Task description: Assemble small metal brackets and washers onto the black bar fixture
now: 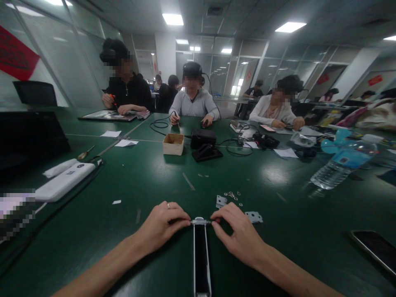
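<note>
A long black strip with silver edges [201,255] lies on the green table [148,177], running from the bottom edge away from me. My left hand [163,225] is closed in a pinch on the left side of the strip's far metal end [200,222]. My right hand [236,231] pinches the same end from the right. Just beyond my right hand lie two small metal brackets [220,201] [254,216] and several tiny washers [232,194].
A small cardboard box [173,144], black devices with cables [203,138], a water bottle [342,165], a white power bank [63,181], a screwdriver [86,153] and a phone [375,247] are on the table. Three people sit across it, working.
</note>
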The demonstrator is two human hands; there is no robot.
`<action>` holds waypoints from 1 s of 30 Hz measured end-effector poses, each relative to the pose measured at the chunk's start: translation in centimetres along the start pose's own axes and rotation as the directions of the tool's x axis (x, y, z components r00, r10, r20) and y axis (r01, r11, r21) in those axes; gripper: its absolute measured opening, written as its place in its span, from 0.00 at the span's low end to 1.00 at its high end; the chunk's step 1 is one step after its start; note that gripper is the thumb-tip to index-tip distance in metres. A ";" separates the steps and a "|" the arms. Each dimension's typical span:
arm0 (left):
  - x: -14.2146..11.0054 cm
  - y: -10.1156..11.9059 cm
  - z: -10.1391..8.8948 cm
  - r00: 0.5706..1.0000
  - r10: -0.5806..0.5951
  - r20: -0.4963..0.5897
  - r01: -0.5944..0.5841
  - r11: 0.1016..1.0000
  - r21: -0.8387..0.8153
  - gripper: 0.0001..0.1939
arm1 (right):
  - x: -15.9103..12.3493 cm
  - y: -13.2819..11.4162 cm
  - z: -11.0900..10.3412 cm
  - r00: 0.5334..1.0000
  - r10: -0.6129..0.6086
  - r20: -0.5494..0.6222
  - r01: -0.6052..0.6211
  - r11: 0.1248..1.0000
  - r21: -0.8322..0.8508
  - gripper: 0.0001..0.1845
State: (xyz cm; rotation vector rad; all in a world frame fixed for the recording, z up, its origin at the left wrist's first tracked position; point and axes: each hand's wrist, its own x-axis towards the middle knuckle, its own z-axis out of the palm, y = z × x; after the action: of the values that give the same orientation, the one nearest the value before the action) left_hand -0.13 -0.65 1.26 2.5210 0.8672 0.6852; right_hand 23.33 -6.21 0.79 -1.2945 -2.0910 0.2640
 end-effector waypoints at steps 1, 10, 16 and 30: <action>0.0 0.1 0.0 1.000 -0.016 0.012 0.016 1.000 -0.009 0.07 | 0.0 0.0 0.1 1.000 0.009 0.014 -0.009 1.000 -0.003 0.06; 0.1 0.7 -0.2 0.995 -0.100 0.025 0.101 0.994 -0.041 0.09 | -0.1 0.1 0.3 0.998 0.042 0.045 -0.041 0.999 -0.012 0.06; 0.1 0.7 -0.2 0.992 -0.105 0.069 0.106 0.994 -0.012 0.09 | 0.0 -0.1 0.2 0.999 0.034 0.041 -0.035 0.999 0.005 0.07; 0.0 0.6 0.1 0.985 -0.136 0.103 0.135 0.991 0.011 0.05 | 0.0 0.0 0.2 0.998 0.047 0.048 -0.048 0.999 0.012 0.07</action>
State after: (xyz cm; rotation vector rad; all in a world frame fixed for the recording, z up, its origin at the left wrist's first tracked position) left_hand 0.18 -1.08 1.46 2.4501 0.9928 0.5049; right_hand 23.17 -6.23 0.63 -1.3436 -2.0960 0.3319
